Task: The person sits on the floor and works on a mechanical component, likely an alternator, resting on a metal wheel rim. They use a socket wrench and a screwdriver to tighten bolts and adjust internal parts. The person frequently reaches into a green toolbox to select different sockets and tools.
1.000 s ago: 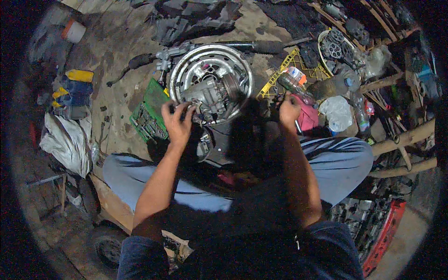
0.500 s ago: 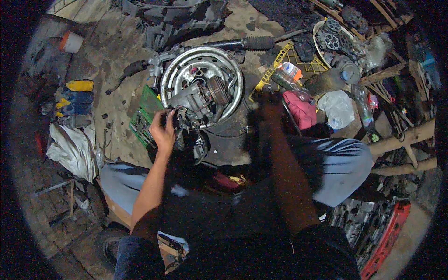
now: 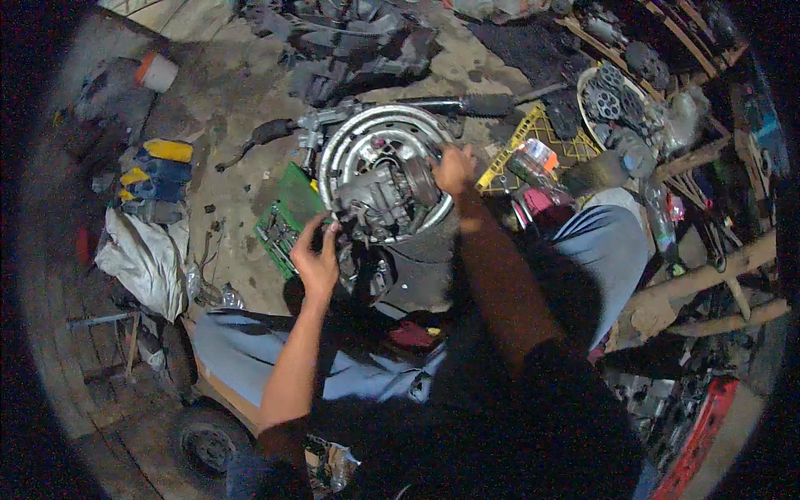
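Note:
A silver steel wheel rim [image 3: 327,158] lies on the floor in front of me. On it rests a grey metal compressor-like engine part [image 3: 365,198] with a grooved pulley [image 3: 419,182] at its right end. My right hand [image 3: 455,170] is closed at the right side of that pulley, its fingertips partly hidden. At the part's near left end, my left hand [image 3: 315,257] has thumb and forefinger brought together; anything between them is too small to make out. A green tool case [image 3: 295,193] holding sockets lies open just left of the rim.
Beyond the rim lies a long black steering rack [image 3: 442,104]. A yellow plastic crate [image 3: 527,127], a pink cloth [image 3: 537,200] and a basin of metal parts [image 3: 588,107] are on the right. A white sack [image 3: 143,265] and blue-and-yellow bottles [image 3: 167,179] sit left.
My right hand has come from the right, near the pink cloth, to the pulley. The left hand stays at the part's left end. The whole view has shifted, and my right knee has risen inward.

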`<state>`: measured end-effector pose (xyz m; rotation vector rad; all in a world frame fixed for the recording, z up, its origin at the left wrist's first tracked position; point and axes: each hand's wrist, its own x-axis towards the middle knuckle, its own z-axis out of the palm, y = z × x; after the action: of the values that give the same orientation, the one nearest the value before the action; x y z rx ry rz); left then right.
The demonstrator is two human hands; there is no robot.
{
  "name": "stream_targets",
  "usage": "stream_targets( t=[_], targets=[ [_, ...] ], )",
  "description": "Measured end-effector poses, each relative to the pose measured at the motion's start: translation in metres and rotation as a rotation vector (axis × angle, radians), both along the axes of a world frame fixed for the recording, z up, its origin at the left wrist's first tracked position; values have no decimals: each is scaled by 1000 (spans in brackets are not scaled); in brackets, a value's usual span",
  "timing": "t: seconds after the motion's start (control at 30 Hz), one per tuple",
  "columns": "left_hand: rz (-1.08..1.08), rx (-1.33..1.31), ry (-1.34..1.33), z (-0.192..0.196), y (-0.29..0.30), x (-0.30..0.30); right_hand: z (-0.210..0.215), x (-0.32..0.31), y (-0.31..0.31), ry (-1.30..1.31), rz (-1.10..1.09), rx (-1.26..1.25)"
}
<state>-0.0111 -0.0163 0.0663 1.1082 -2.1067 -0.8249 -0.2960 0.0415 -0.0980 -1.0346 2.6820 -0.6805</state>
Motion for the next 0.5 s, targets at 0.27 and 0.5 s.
stream_targets(
  t=[0.27, 0.5],
  targets=[
    [135, 219, 179, 16, -8, 43, 15, 10, 25, -31, -113, -649],
    [-81, 483, 448, 36, -11, 30, 126, 22, 40, -28, 92, -730]
  ],
)
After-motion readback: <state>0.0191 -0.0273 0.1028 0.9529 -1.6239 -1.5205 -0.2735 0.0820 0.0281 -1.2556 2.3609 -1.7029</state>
